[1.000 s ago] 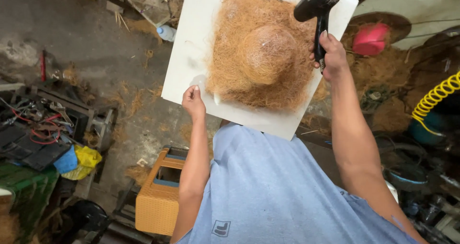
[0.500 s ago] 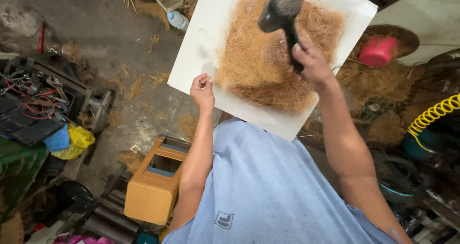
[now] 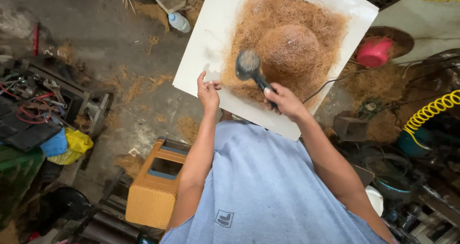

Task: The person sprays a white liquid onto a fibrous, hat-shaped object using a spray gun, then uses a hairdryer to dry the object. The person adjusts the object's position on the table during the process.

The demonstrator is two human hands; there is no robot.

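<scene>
A white board [image 3: 215,38] leans out in front of me, covered by a mat of brown coconut fibre [image 3: 287,47] with a rounded dome in its middle. My right hand [image 3: 285,100] grips the handle of a black hair dryer [image 3: 249,67], whose nozzle points at the fibre's lower left part. A thin cord trails from it to the right. My left hand [image 3: 208,91] pinches the board's lower left edge.
An orange plastic stool [image 3: 155,186] stands on the floor below my left arm. Tools and red cables [image 3: 28,105] lie at the left, a plastic bottle [image 3: 179,21] at the top, a pink bucket [image 3: 373,52] and yellow coiled hose [image 3: 431,112] at the right.
My right hand has swung the hair dryer from the board's upper right down to the lower left of the fibre. My left hand stays on the board's edge.
</scene>
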